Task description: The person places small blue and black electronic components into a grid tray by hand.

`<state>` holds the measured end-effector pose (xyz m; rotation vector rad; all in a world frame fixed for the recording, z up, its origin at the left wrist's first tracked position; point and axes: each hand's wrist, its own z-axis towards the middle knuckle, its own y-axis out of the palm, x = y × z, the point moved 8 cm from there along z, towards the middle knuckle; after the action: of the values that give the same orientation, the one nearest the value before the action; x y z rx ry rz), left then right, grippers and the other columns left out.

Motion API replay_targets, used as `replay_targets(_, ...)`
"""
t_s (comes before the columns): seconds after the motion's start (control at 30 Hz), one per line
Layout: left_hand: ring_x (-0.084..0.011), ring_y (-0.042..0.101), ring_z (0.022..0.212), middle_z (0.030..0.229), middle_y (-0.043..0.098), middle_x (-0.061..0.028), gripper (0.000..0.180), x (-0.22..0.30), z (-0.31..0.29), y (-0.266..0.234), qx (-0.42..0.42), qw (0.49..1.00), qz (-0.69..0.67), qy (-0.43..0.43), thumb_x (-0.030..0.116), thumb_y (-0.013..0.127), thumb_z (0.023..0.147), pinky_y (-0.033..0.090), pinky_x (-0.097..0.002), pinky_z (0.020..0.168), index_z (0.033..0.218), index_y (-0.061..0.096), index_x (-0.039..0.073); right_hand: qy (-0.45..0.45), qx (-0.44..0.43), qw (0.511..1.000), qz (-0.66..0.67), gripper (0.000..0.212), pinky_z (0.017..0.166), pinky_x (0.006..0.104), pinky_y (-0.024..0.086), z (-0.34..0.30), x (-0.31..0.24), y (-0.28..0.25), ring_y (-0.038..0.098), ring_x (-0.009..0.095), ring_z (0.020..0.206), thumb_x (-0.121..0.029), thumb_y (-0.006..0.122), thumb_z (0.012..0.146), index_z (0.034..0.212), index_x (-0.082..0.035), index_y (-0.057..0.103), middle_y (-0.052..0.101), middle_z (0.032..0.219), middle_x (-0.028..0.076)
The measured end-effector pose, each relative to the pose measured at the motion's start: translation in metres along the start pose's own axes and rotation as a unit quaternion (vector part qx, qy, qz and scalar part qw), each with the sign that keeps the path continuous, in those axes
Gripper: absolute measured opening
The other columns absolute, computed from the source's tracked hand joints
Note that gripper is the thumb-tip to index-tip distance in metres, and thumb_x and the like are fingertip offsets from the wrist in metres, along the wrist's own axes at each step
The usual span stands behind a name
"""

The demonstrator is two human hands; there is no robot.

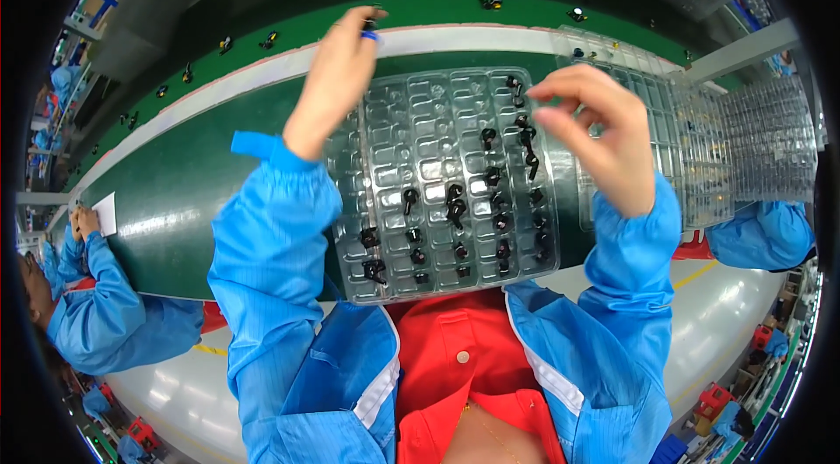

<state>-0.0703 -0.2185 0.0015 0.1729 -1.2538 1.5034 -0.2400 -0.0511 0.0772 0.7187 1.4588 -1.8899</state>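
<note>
A clear plastic tray (pixel 429 149) with rows of moulded pockets lies in front of me. Several small black parts (pixel 455 207) sit in its pockets, mostly in the right-hand columns and the near rows. My left hand (pixel 337 70) reaches past the tray's far left corner to the white strip by the green belt. Its fingers are closed on a small black part (pixel 369 24), with a bit of blue showing beside it. Over the tray's far right edge hovers my right hand (pixel 604 127). Its thumb and forefinger are curved and apart, close to black parts in the right column.
Beyond the white strip runs a green conveyor belt (pixel 332 31) carrying several small dark parts (pixel 269 40). More clear trays (pixel 674 140) lie at the right, beside a tall stack (pixel 770 140). Co-workers in blue sit left (pixel 122 315) and right (pixel 761 236); a white sheet (pixel 105 214) lies at the left.
</note>
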Motion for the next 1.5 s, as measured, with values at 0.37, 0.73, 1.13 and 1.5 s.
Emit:
replay_targets(0.37, -0.0348, 0.049, 0.099, 0.103, 0.055, -0.0180, 0.029, 0.031, 0.004, 0.014, -0.047, 0.993, 0.072, 0.083, 0.003, 0.055, 0.072, 0.039, -0.0392, 0.086, 0.101, 0.055, 0.002, 0.144, 0.113, 0.910, -0.373, 0.024, 0.080, 0.0366, 0.047, 0.135, 0.290, -0.116, 0.060, 0.030, 0.089, -0.013, 0.059, 0.076, 0.101, -0.013, 0.063, 0.063, 0.096, 0.012)
replay_targets(0.73, -0.0321, 0.054, 0.093, 0.095, 0.058, -0.0139, 0.031, 0.087, -0.010, 0.098, -0.195, 0.975, -0.016, 0.110, -0.003, 0.054, 0.067, 0.044, -0.0383, 0.081, 0.098, 0.056, 0.002, 0.239, 0.021, 0.855, -0.459, 0.021, 0.078, 0.0381, 0.047, 0.194, 0.359, -0.068, 0.058, 0.033, 0.089, -0.011, 0.059, 0.074, 0.095, -0.011, 0.063, 0.062, 0.095, 0.015)
replay_targets(1.13, -0.0282, 0.054, 0.089, 0.089, 0.054, -0.0146, 0.016, 0.087, -0.009, 0.126, -0.147, 0.967, 0.179, 0.110, 0.002, 0.057, 0.067, 0.051, -0.0367, 0.068, 0.083, 0.057, 0.001, 0.138, 0.069, 0.970, 0.189, 0.026, 0.072, 0.0221, 0.048, 0.141, 0.192, -0.087, 0.060, 0.014, 0.085, -0.016, 0.056, 0.085, 0.108, -0.003, 0.057, 0.063, 0.092, 0.008)
replay_targets(1.5, -0.0126, 0.056, 0.088, 0.097, 0.056, -0.0042, 0.019, 0.068, -0.027, 0.070, -0.177, 0.897, -0.383, -0.135, 0.003, 0.045, 0.082, 0.046, -0.0252, 0.072, 0.098, 0.055, 0.000, 0.124, 0.013, 0.933, 0.336, 0.030, 0.059, 0.0211, 0.045, 0.032, 0.037, -0.005, 0.061, 0.013, 0.071, -0.006, 0.053, 0.083, 0.112, 0.003, 0.052, 0.062, 0.085, 0.012)
